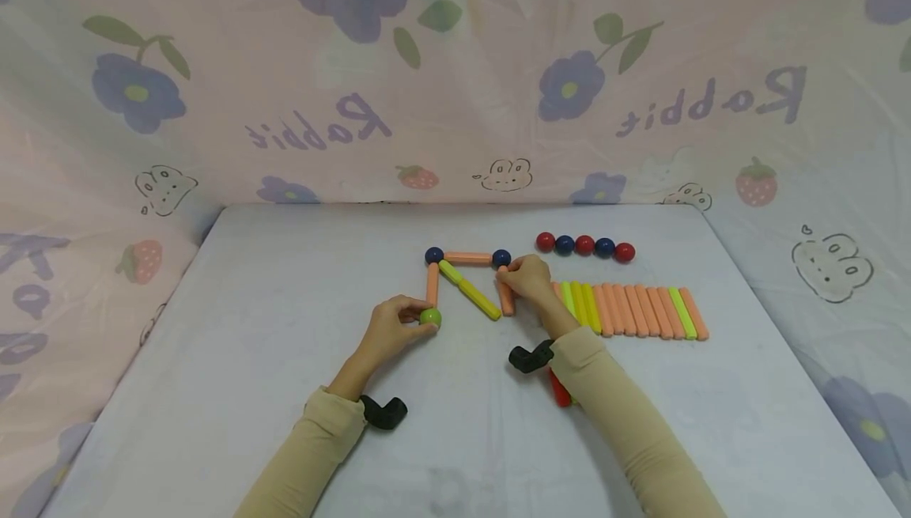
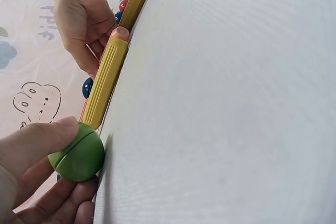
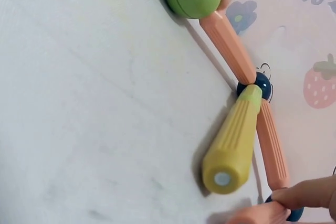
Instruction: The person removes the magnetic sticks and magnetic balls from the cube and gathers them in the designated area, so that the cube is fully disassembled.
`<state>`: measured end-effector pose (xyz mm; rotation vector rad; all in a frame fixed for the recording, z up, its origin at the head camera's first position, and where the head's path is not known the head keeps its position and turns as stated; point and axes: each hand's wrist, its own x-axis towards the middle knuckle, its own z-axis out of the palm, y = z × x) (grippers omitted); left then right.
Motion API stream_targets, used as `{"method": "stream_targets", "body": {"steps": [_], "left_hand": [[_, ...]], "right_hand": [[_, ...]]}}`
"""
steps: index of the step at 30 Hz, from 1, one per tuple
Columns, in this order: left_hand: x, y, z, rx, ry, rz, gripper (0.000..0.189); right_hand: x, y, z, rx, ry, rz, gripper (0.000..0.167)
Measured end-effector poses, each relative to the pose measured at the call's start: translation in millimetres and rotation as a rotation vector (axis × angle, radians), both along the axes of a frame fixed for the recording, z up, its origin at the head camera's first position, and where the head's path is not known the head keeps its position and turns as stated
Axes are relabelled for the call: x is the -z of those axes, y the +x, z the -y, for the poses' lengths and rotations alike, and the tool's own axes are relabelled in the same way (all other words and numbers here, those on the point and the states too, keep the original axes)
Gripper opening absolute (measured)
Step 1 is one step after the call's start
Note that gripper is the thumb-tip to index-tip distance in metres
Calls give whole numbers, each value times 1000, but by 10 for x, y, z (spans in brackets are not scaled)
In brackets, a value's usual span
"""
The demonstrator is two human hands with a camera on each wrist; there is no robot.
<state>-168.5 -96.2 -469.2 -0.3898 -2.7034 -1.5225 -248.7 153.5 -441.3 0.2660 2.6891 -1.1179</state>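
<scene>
In the head view my left hand (image 1: 390, 334) pinches a green ball (image 1: 430, 318) at the near end of an orange magnetic stick (image 1: 432, 285). That stick runs up to a dark blue ball (image 1: 434, 255), and a second orange stick (image 1: 468, 258) joins it to another blue ball (image 1: 501, 258). My right hand (image 1: 530, 277) pinches a third orange stick (image 1: 507, 300) close to that right blue ball. From the left blue ball a longer yellow rod (image 1: 473, 293) with a lime end slants toward me. Its near end (image 3: 223, 178) is free of any ball.
Right of my right hand lies a row of orange, yellow and lime sticks (image 1: 640, 311). Behind it sits a line of red and blue balls (image 1: 585, 245). A red stick (image 1: 559, 390) shows partly under my right sleeve. A patterned cloth (image 1: 455, 107) stands behind the white table (image 1: 213, 344).
</scene>
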Motion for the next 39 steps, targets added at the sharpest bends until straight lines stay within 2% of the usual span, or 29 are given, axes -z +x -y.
{"method": "stream_targets", "body": {"steps": [4, 11, 23, 33, 39], "left_hand": [[-3, 5, 2, 4, 1, -4, 32], [-4, 7, 4, 2, 0, -8, 32], [14, -7, 2, 8, 3, -13, 32], [-11, -2, 2, 5, 11, -4, 32], [-22, 3, 6, 4, 15, 6, 32]], "right_hand": [[-33, 3, -1, -5, 20, 37, 37], [-74, 12, -20, -34, 77, 4, 38], [-49, -24, -46, -46, 83, 8, 39], [-123, 0, -126, -82, 26, 48, 38], [-227, 95, -230, -130, -39, -1, 36]]}}
